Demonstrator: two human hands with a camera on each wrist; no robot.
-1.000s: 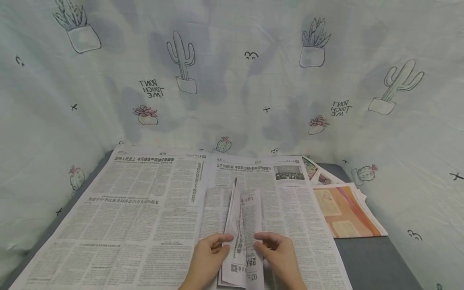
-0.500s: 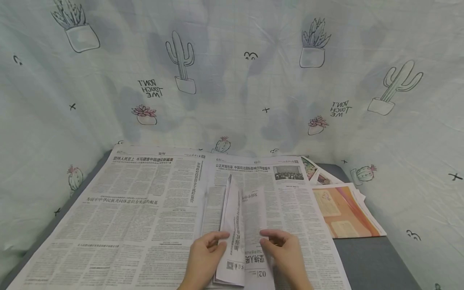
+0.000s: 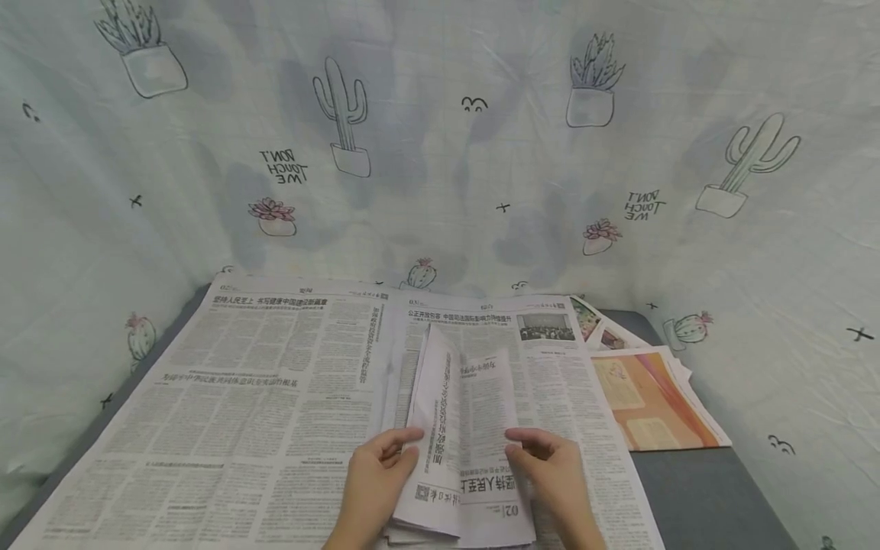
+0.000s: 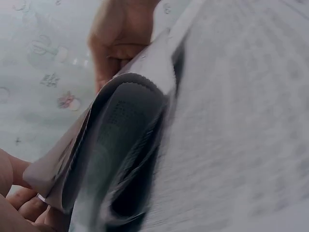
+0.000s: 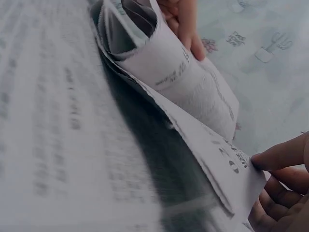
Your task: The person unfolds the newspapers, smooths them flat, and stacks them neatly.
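Between both hands, a folded newspaper is raised off a large newspaper that lies spread beneath it. My left hand pinches its left edge between thumb and fingers, and my right hand pinches the right edge. A vertical crease divides the folded paper into two panels. In the left wrist view, its layers curve into a loop at the near end. The right wrist view shows my right thumb and fingers on a printed corner, while the left panel bulges beyond.
An orange booklet and other colourful printed sheets lie at the right, partly under the spread newspaper. The grey tabletop shows at front right. A cactus-patterned curtain hangs behind and along both sides.
Both hands have moved apart, left hand leftward and right hand rightward. The folded newspaper has spread wider between them, with more of both panels showing.
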